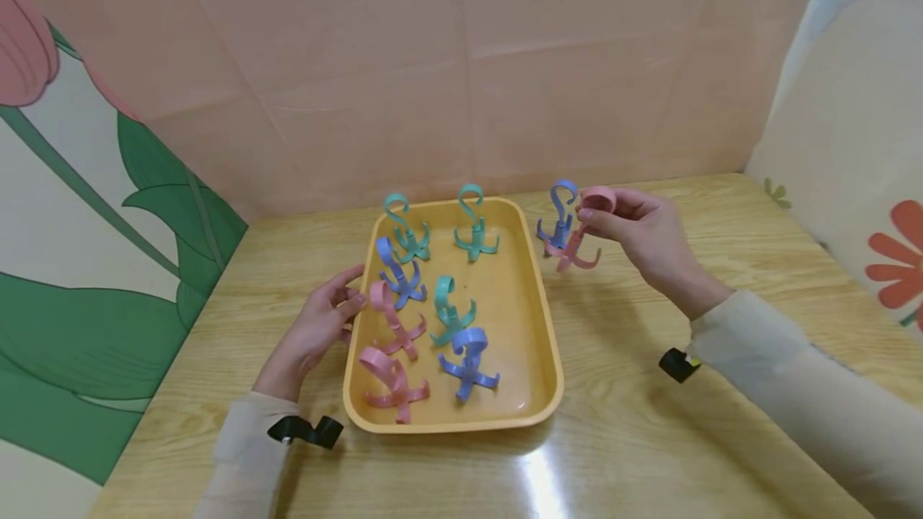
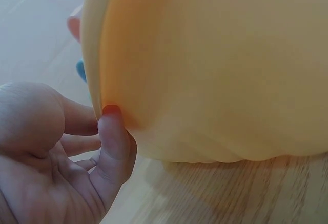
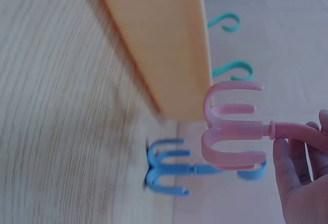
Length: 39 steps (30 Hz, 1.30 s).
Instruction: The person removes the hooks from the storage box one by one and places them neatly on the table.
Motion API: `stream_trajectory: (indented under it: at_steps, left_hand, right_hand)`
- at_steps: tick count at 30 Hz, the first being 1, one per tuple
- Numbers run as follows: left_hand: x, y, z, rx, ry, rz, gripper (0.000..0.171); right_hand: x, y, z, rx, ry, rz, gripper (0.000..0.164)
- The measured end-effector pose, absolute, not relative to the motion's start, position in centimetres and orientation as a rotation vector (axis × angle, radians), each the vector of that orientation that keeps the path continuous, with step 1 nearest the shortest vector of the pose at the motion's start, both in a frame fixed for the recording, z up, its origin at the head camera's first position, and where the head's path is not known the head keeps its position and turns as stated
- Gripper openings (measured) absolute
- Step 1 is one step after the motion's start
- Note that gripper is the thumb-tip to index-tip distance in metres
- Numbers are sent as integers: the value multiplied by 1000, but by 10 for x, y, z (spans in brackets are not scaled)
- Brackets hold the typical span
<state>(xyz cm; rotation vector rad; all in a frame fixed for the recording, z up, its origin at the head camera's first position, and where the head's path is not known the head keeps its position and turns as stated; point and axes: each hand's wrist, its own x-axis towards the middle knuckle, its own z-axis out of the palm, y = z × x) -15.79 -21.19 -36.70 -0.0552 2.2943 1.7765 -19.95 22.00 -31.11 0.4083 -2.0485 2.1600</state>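
Observation:
My right hand (image 1: 652, 243) pinches a pink four-prong hanging hook (image 1: 574, 253) by its curved top and holds it off the table, right of the yellow tray (image 1: 551, 343). In the right wrist view, the pink hook's prongs (image 3: 233, 129) show clearly. Behind it a blue hook (image 1: 554, 237) stands on the table, outside the tray. My left hand (image 1: 317, 331) grips the tray's left rim between thumb and fingers, also seen against the tray wall (image 2: 205, 70) in the left wrist view. Inside the tray stand green hooks (image 1: 476, 239), blue hooks (image 1: 469, 367) and pink hooks (image 1: 400, 395).
The wooden table (image 1: 634, 439) runs back to a pink sheet-covered wall (image 1: 461, 78). Panels with printed plants (image 1: 79, 327) and flowers stand at the left and right. Each wrist wears a black camera mount (image 1: 310, 429).

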Motion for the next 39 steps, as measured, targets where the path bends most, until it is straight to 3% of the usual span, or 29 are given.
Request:
stream_trajectory:
  at_steps: [23,39]
  left_hand:
    - [-159,-212,-369,-86,2290,1779,53]
    - [-160,-214,-373,-28,2266,1826,54]
  right_hand:
    - [-235,276,-338,108,-2165,1993,32]
    - [-260,283,-350,-50,-2173,1977,37]
